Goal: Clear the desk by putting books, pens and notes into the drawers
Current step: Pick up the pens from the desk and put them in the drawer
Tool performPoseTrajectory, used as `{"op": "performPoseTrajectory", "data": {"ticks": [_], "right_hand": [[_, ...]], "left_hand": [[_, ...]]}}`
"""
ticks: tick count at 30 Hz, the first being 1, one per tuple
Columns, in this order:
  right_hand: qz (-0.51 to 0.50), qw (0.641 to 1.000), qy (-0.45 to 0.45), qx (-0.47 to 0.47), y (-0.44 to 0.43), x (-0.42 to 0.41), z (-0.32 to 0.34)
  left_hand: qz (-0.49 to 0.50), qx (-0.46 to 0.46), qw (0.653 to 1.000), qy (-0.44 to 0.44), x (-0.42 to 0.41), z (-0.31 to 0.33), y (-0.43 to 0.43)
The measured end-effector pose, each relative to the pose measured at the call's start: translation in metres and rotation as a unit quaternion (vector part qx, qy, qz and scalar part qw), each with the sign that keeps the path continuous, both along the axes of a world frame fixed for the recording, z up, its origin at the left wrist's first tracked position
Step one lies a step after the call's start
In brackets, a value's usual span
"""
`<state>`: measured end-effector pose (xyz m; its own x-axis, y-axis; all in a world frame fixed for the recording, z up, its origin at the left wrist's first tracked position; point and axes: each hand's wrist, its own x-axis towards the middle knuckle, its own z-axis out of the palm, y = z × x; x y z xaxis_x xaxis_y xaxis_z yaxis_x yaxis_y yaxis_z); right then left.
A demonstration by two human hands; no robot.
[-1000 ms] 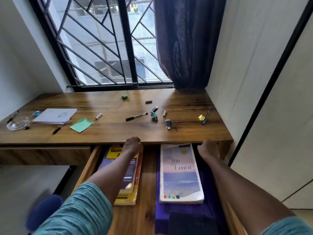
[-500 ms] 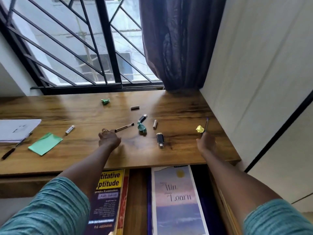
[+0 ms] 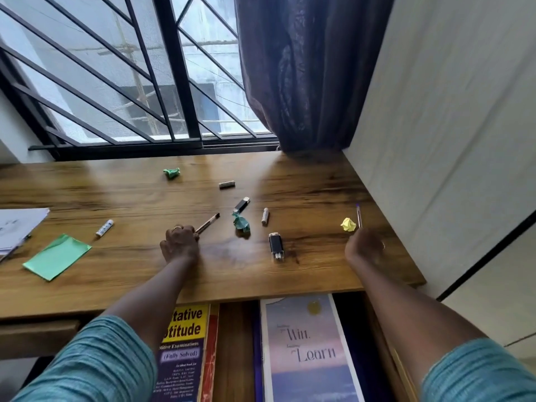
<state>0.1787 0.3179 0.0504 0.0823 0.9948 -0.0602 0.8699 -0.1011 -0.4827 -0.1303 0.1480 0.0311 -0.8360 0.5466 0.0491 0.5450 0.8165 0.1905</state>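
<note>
On the wooden desk (image 3: 121, 288), my left hand (image 3: 179, 243) curls its fingers round the near end of a black pen (image 3: 208, 222). My right hand (image 3: 364, 248), blurred, closes on the near end of a purple pen (image 3: 359, 214), next to a crumpled yellow note (image 3: 348, 224). Below the desk edge the drawer (image 3: 235, 349) stands open. It holds a yellow and purple aptitude book (image 3: 182, 340) and a pale "Win, Learn" book (image 3: 307, 343).
Between my hands lie a crumpled teal note (image 3: 241, 223), two black USB sticks (image 3: 276, 245) (image 3: 241, 205) and a small white stick (image 3: 265, 216). Left: a white marker (image 3: 104, 227), a green sticky note (image 3: 58, 256), white papers (image 3: 17, 224). A wall (image 3: 435, 140) bounds the right.
Both hands rose from the drawer's front edge onto the desk. The left reached the black pen, the right the purple pen. The view moved closer.
</note>
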Motion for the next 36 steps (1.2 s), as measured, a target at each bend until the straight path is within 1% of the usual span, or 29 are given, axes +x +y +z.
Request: {"op": "performPoseTrajectory", "data": {"ticks": [2,6,8,11,14,16,18,21,22,24,27,30,34,36], "right_hand": [[-0.025,1.0,-0.013,-0.008,-0.007,0.004,0.005],[-0.024,1.0,-0.006,0.015,-0.023,0.012,0.018],[-0.029,0.999,0.024,0.036,-0.035,0.017,0.026],[-0.032,0.994,0.078,0.064,-0.061,0.025,0.038],[-0.029,0.984,0.122,0.126,-0.091,0.031,0.047],[-0.022,0.975,0.152,0.164,-0.121,0.036,0.053],[-0.006,0.964,0.179,0.196,-0.158,0.042,0.056],[0.039,0.956,0.197,0.215,-0.208,0.05,0.054],[0.057,0.956,0.196,0.212,-0.222,0.052,0.051],[0.09,0.958,0.191,0.192,-0.245,0.053,0.042],[0.156,0.956,0.196,0.154,-0.282,0.05,0.028],[0.208,0.952,0.202,0.097,-0.317,0.038,0.012],[0.24,0.947,0.209,0.049,-0.359,0.023,-0.009],[0.247,0.947,0.205,0.007,-0.378,0.014,-0.025]], "left_hand": [[-0.001,0.005,1.0,0.001,0.002,0.001,-0.007],[-0.022,0.039,0.999,0.015,0.008,0.01,-0.031],[-0.018,0.067,0.997,0.021,0.018,0.02,-0.049],[-0.027,0.092,0.993,0.064,0.033,0.038,-0.079],[-0.056,0.138,0.985,0.087,0.046,0.051,-0.115],[-0.047,0.145,0.985,0.075,0.06,0.057,-0.14],[-0.029,0.146,0.989,0.028,0.076,0.063,-0.167],[-0.077,0.127,0.989,-0.017,0.103,0.064,-0.202],[-0.093,0.131,0.987,-0.021,0.113,0.064,-0.214],[-0.095,0.167,0.978,-0.077,0.13,0.061,-0.235],[-0.067,0.197,0.968,-0.137,0.154,0.051,-0.269],[-0.067,0.174,0.969,-0.159,0.169,0.033,-0.302],[-0.076,0.144,0.963,-0.213,0.181,0.008,-0.34],[-0.081,0.139,0.96,-0.227,0.184,-0.002,-0.356]]}}
